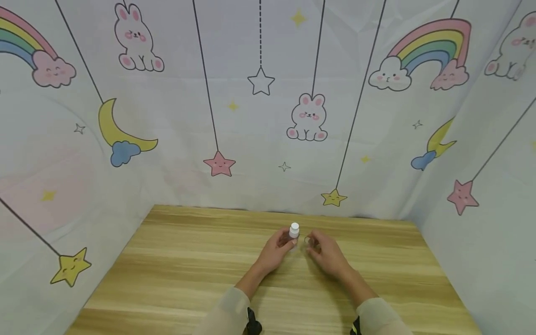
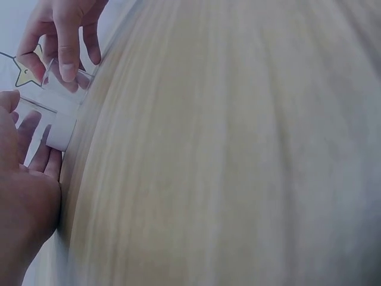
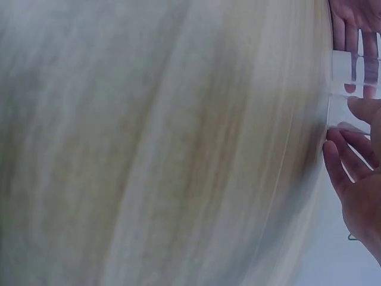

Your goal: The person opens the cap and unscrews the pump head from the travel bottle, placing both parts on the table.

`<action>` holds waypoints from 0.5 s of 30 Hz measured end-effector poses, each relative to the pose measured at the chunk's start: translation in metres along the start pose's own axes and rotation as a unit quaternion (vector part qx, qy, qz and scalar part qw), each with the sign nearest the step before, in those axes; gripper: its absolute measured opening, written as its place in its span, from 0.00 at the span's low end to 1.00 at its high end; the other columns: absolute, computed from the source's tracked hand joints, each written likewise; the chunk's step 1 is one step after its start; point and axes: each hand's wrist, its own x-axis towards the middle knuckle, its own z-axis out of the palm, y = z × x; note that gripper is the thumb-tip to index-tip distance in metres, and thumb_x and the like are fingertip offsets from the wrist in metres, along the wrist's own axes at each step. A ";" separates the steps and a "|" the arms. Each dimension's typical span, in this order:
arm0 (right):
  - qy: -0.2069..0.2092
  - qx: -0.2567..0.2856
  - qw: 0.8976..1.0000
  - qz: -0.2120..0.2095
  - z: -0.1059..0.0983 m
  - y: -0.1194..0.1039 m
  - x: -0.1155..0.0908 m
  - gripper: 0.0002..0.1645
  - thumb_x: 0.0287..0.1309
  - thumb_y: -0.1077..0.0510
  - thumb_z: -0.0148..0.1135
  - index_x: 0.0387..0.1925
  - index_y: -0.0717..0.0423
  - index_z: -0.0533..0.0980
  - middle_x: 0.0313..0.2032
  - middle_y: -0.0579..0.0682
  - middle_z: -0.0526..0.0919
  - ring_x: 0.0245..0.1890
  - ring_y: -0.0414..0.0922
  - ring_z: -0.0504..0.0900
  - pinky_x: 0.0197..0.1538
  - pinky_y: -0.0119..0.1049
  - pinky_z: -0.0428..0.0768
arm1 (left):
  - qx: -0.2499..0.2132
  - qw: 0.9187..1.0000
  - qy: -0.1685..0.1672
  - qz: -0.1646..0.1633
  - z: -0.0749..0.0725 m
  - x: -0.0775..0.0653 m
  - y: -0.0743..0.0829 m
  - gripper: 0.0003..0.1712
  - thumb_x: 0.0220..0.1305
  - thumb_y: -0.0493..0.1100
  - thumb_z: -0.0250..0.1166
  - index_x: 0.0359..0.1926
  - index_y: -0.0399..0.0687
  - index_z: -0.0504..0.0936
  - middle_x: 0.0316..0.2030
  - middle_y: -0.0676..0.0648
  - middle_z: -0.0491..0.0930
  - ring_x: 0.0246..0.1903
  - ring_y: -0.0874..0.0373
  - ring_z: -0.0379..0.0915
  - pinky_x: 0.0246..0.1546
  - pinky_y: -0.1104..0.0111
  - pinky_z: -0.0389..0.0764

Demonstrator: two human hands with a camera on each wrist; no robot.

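My left hand (image 1: 274, 251) curls its fingers and thumb around a small white-capped bottle (image 1: 295, 229) standing upright near the back of the table. The part under its white top looks see-through, and fingers cover some of it. Just to the right, my right hand (image 1: 328, 253) pinches a small clear cup (image 1: 307, 240) by its side. In the left wrist view the clear cup (image 2: 83, 80) is close to the bottle's white part (image 2: 61, 131), low by the tabletop. Fingers show through the clear walls in the right wrist view; whether bottle and cup touch I cannot tell.
The wooden table (image 1: 201, 260) has a light grain. White cloth (image 1: 259, 125) printed with rabbits, stars and rainbows hangs behind it and at both sides. Black straps (image 1: 252, 322) sit at the sleeve cuffs.
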 end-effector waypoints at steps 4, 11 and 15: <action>-0.007 0.001 1.000 0.018 -0.001 -0.003 -0.002 0.17 0.59 0.68 0.77 0.46 0.58 0.78 0.37 0.49 0.83 0.39 0.49 0.84 0.39 0.38 0.86 | -0.005 1.000 -0.005 -0.001 0.001 -0.001 -0.001 0.24 0.79 0.49 0.64 0.69 0.48 0.76 0.62 0.45 0.82 0.65 0.49 0.76 0.70 0.52 0.74; -0.018 -0.013 0.999 0.035 0.000 -0.003 -0.002 0.17 0.59 0.67 0.77 0.46 0.55 0.78 0.37 0.46 0.82 0.39 0.45 0.82 0.41 0.38 0.84 | -0.006 1.000 -0.006 0.003 0.000 -0.002 -0.001 0.25 0.79 0.49 0.63 0.70 0.46 0.75 0.63 0.44 0.81 0.66 0.48 0.76 0.71 0.52 0.74; -0.019 -0.015 0.999 0.031 0.001 -0.004 0.000 0.17 0.59 0.67 0.77 0.46 0.54 0.78 0.37 0.46 0.82 0.38 0.44 0.82 0.40 0.38 0.84 | -0.007 1.000 -0.001 0.006 -0.001 -0.003 0.000 0.25 0.79 0.49 0.64 0.70 0.45 0.75 0.63 0.43 0.81 0.66 0.46 0.76 0.71 0.50 0.74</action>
